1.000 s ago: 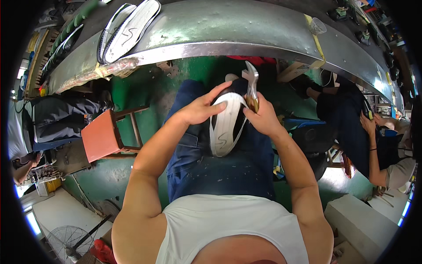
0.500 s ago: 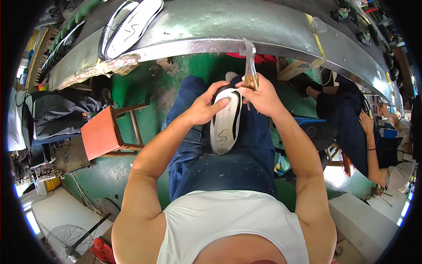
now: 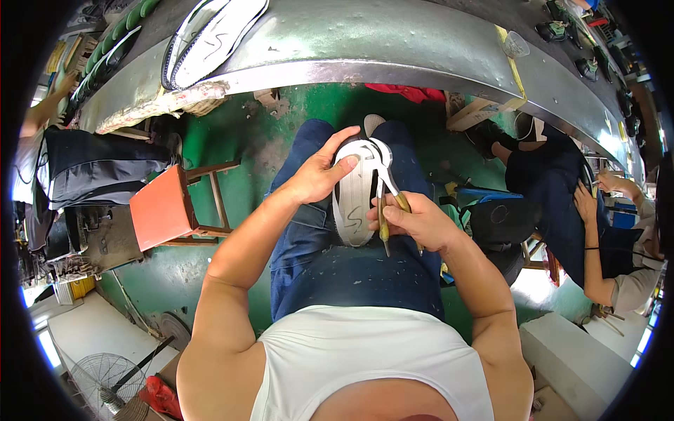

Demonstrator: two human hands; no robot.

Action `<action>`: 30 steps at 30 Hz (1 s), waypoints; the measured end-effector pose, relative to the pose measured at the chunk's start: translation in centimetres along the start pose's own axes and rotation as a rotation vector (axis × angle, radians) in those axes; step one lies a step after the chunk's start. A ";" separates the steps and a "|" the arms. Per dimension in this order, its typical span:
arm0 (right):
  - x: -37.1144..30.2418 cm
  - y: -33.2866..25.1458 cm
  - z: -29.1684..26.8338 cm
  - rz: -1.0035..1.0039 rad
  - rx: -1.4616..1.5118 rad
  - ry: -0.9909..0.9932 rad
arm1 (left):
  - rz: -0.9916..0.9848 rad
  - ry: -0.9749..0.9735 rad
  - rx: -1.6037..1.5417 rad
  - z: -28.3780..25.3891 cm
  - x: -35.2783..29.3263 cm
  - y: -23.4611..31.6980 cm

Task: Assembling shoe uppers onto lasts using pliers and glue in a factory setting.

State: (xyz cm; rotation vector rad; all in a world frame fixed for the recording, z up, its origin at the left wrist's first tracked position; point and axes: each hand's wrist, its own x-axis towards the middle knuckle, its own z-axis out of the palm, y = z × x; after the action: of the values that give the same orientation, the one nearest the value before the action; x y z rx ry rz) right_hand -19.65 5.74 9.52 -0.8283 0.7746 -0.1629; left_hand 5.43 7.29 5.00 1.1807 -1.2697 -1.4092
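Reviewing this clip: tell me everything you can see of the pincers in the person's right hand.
The pincers are a two-handled tool with a shiny, silvery, metal-looking head and worn, yellowish-brown handles. The handles stand apart in a narrow V, pointing back toward the person's body, with the right hand around them. The curved head points away from the body, over the far end of the white shoe piece on the lap. Whether its tips bite on anything is too small to tell.

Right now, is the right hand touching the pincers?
Touching. The head view shows the right hand closed on the handles of the pincers, with its fingers crossing them.
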 end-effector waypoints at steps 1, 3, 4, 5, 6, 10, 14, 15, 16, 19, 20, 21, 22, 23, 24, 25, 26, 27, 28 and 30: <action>0.3 0.0 0.0 -0.003 0.000 0.000 | 0.001 -0.001 0.002 0.0 0.0 -0.1; 0.9 -0.1 -0.1 0.033 -0.121 -0.025 | 0.008 0.081 -0.020 0.1 0.2 -0.8; 1.1 -0.2 -0.1 0.032 -0.124 -0.027 | 0.011 0.083 -0.019 0.2 0.3 -1.2; 1.4 -0.3 -0.1 -0.012 -0.349 0.031 | 0.020 0.126 -0.062 0.3 0.3 -1.6; 1.8 -0.2 -0.2 -0.056 -0.574 0.089 | 0.029 0.169 -0.104 0.3 0.3 -2.1; 3.8 1.3 -1.2 -0.332 -0.990 0.228 | -0.013 0.205 -0.205 -0.1 0.1 -3.0; 3.5 1.6 -1.1 -0.452 -1.108 0.309 | -0.014 0.194 -0.251 -0.3 -0.3 -2.2; 3.0 1.6 -1.1 -0.468 -1.135 0.311 | 0.011 0.164 -0.242 -0.3 -0.5 -1.7; 2.3 1.4 -1.0 -0.468 -1.136 0.312 | 0.012 0.162 -0.243 -0.2 -0.5 -1.5; -0.5 0.0 0.1 -0.316 -1.285 0.323 | -0.044 0.207 -0.278 0.6 -0.9 -0.8; -1.1 -0.3 0.3 -0.298 -1.322 0.318 | -0.042 0.207 -0.281 0.7 -1.1 -0.7; -1.5 -0.5 0.4 -0.279 -1.360 0.312 | -0.005 0.201 -0.234 0.9 -1.4 -0.7; -2.3 -0.5 -0.2 -0.276 -1.363 0.309 | 0.031 0.197 -0.187 1.1 -1.8 -0.6; -3.2 -0.6 -1.4 -0.323 -1.210 0.081 | 0.033 0.187 -0.156 1.1 -2.1 0.0; -4.0 -0.6 -2.5 -0.362 -1.051 -0.144 | 0.035 0.191 -0.158 1.3 -2.6 0.4; -4.8 -0.2 -2.9 -0.363 -0.930 -0.191 | 0.076 0.192 -0.092 1.6 -3.2 0.8; -4.7 -0.4 -3.0 -0.358 -0.930 -0.190 | 0.116 0.188 -0.027 2.1 -3.6 1.3; -4.9 -0.2 -2.2 -0.324 -0.855 0.019 | 0.134 0.172 0.026 2.6 -4.6 2.2; -5.0 0.3 -1.4 -0.284 -0.776 0.228 | 0.117 0.167 0.018 3.0 -5.6 3.1; -1.2 1.3 -0.3 -0.774 -0.643 0.390 | 0.302 -0.028 0.189 3.4 -7.0 4.5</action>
State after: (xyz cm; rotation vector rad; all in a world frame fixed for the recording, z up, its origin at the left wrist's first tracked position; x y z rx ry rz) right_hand -20.95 6.93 9.18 -1.7233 0.8433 -0.8121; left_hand 3.27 14.31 10.17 1.0418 -1.5561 -1.1069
